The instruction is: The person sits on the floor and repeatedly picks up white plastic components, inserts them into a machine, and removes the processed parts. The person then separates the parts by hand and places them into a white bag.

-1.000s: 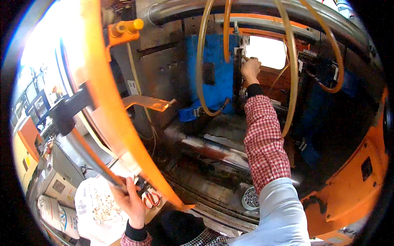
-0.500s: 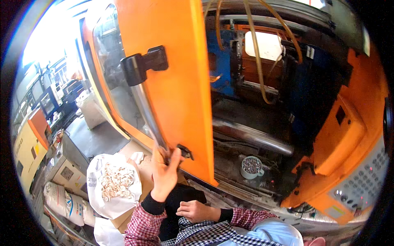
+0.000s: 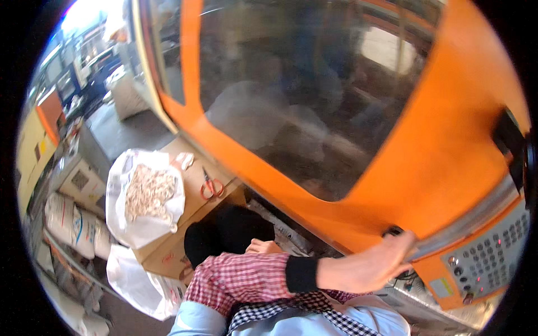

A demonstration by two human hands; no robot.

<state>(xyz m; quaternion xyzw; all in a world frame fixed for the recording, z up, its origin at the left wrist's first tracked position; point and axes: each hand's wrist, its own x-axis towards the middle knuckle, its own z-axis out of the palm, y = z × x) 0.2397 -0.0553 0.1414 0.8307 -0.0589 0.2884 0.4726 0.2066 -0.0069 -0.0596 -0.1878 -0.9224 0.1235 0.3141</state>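
Head view: orange door (image 3: 386, 173); cardboard box (image 3: 192, 182) bearing scissors (image 3: 209, 182); grey floor (image 3: 140, 134).

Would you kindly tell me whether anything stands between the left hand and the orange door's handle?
Nothing visible does: the left hand appears to touch the handle at its lower end.

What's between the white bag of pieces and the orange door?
In the head view, red-handled scissors and a small white scrap lie on the cardboard between the bag and the orange door.

Red-checked sleeve (image 3: 246, 275) with black cuff (image 3: 302, 274).
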